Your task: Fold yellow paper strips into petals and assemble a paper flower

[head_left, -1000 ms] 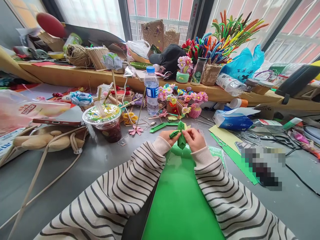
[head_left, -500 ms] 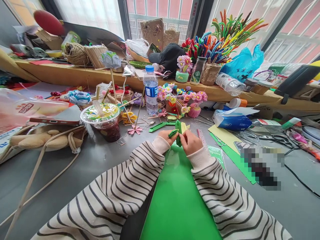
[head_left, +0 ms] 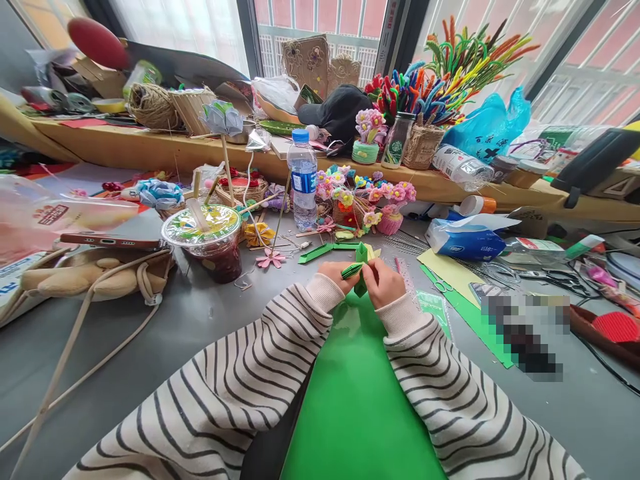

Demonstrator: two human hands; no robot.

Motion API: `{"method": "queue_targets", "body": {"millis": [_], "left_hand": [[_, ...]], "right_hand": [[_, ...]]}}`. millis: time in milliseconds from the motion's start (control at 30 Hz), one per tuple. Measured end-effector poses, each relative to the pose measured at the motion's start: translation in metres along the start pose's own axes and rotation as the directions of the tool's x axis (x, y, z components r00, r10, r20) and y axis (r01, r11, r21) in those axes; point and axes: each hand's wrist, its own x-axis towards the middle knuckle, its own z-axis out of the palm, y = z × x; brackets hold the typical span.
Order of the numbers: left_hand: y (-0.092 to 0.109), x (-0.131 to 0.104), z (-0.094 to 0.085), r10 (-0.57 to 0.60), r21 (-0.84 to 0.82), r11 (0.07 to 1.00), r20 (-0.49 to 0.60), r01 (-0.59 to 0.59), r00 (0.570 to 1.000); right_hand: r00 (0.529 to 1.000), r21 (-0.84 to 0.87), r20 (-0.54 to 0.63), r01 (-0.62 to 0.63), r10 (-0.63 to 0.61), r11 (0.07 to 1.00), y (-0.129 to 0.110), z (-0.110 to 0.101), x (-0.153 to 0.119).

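Grey table (head_left: 165, 333) under a window, crowded with craft supplies; two hands work one folded green paper piece (head_left: 361, 270) at its middle.
Left hand (head_left: 334, 275) and right hand (head_left: 389, 283) each pinch the piece between thumb and fingers, above one green sheet (head_left: 357, 400). One water bottle (head_left: 303, 180) and one lidded drink cup (head_left: 210, 243) stand beyond. Since half a second ago the hands have barely shifted, and a red pleated paper (head_left: 617, 327) has appeared at right.
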Motion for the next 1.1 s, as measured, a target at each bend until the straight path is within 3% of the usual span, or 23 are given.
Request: {"method": "queue_targets", "body": {"millis": [200, 300, 467, 600, 700, 800, 933, 1100], "left_hand": [[0.000, 0.000, 0.002, 0.027, -0.021, 0.999, 0.043, -0.026, 0.999], [0.001, 0.000, 0.000, 0.006, -0.072, 0.997, 0.066, -0.001, 0.998], [0.007, 0.000, -0.005, -0.070, -0.206, 0.975, 0.098, 0.089, 0.993], [0.008, 0.000, -0.012, -0.171, -0.412, 0.875, 0.230, 0.255, 0.958], [0.004, 0.002, -0.015, -0.162, -0.535, 0.773, 0.353, 0.341, 0.922], [0.002, 0.004, -0.015, -0.177, -0.596, 0.694, 0.404, 0.405, 0.897], [0.001, 0.005, -0.012, -0.244, -0.575, 0.685, 0.397, 0.447, 0.885], [-0.002, 0.003, -0.009, -0.215, -0.568, 0.715, 0.377, 0.408, 0.901]], "right_hand": [[0.997, 0.078, 0.055, -0.049, 0.045, 0.996, 0.002, -0.005, 0.004], [0.994, 0.136, 0.045, -0.109, 0.103, 0.985, 0.003, -0.005, 0.005], [0.997, 0.123, 0.004, -0.075, 0.075, 0.990, 0.002, -0.004, 0.006], [0.994, 0.111, -0.087, -0.061, 0.071, 0.992, -0.005, -0.008, 0.005], [0.989, 0.147, -0.121, -0.069, 0.087, 0.987, -0.010, -0.010, 0.004], [0.988, 0.182, -0.110, -0.085, 0.106, 0.980, -0.012, -0.011, 0.003], [0.990, 0.189, -0.075, -0.103, 0.119, 0.977, -0.009, -0.010, 0.003], [0.994, 0.164, -0.057, -0.083, 0.093, 0.983, -0.006, -0.007, 0.002]]}}
